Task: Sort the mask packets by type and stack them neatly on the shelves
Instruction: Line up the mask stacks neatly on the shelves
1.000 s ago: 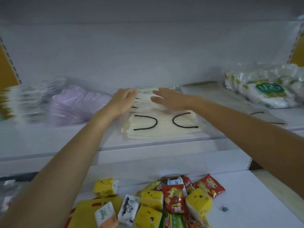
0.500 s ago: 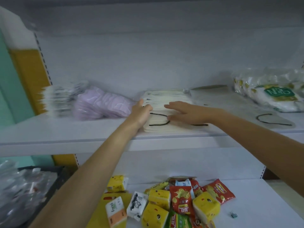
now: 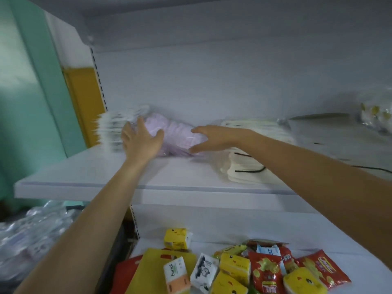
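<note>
Moving off cream stack (image 3: 250,166), leftward along shelf (image 3: 84,183) to lilac pile (image 3: 180,134). Bracketing it with left hand (image 3: 141,141), right hand (image 3: 209,139), fingers spread, gripping nothing. Probably starting next type.

White packs (image 3: 110,130) at left end of shelf (image 3: 84,172): motion-smeared, print & count unreadable. Purple packs (image 3: 178,134): left end hidden behind left hand (image 3: 141,139), right end behind right hand (image 3: 214,139); can't tell if either hand touches them. Cream masks (image 3: 244,178): mid part covered by right forearm (image 3: 297,158), only front w/ black loop & back edge show. Grey pack (image 3: 339,139): cut at right edge, soft. Bag (image 3: 377,115) behind it: cut at right edge too, label blurred. Clear bags (image 3: 31,234) lower left: smeared, contents unclear, cut at left edge. Snacks (image 3: 269,270) & tissue packs (image 3: 233,266): cut at btm edge, small print unreadable.
</note>
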`<state>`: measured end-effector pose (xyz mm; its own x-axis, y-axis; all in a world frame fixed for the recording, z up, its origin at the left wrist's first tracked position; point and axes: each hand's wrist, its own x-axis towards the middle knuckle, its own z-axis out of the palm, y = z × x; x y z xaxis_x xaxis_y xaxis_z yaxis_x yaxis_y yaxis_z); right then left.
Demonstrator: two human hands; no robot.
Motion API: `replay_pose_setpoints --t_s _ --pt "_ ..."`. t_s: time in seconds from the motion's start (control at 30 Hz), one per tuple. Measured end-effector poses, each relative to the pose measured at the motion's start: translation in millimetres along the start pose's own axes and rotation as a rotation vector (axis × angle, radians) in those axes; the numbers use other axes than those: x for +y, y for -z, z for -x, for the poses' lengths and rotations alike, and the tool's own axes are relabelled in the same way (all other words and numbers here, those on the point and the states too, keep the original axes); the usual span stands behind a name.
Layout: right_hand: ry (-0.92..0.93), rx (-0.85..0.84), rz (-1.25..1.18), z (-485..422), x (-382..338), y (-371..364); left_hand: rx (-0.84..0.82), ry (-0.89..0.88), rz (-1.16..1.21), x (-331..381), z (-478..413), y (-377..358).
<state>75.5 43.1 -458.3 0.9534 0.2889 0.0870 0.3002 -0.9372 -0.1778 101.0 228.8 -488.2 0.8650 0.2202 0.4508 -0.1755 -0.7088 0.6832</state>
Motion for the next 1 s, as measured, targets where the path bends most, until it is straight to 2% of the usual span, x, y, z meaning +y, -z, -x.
replay_pose_setpoints --t_s 0.1,0.27,0.5,0.77,0.9,1.0 --pt "-0.012 -0.042 -0.021 -23.6 -15.7 -7.7 -0.087 0.097 0.053 -21.8 -8.3 7.8" --pt "-0.153 -0.092 -0.049 -42.0 -16.2 -18.9 -0.230 0.065 0.237 -35.0 -21.7 4.1" --pt "-0.205 -0.095 -0.027 -46.6 -13.2 -26.5 -0.224 0.153 0.336 -30.6 -35.5 -8.2" --pt "-0.209 -0.045 -0.038 -45.0 -10.6 -29.0 -0.235 0.228 0.254 -27.9 -35.9 -16.2" --pt "-0.213 -0.035 -0.068 -37.5 -17.2 -26.8 -0.254 0.197 0.227 -31.5 -34.5 -16.5" --pt "-0.166 0.031 -0.110 -29.4 -24.5 -21.6 -0.248 0.130 0.248 -29.9 -30.4 -13.5"
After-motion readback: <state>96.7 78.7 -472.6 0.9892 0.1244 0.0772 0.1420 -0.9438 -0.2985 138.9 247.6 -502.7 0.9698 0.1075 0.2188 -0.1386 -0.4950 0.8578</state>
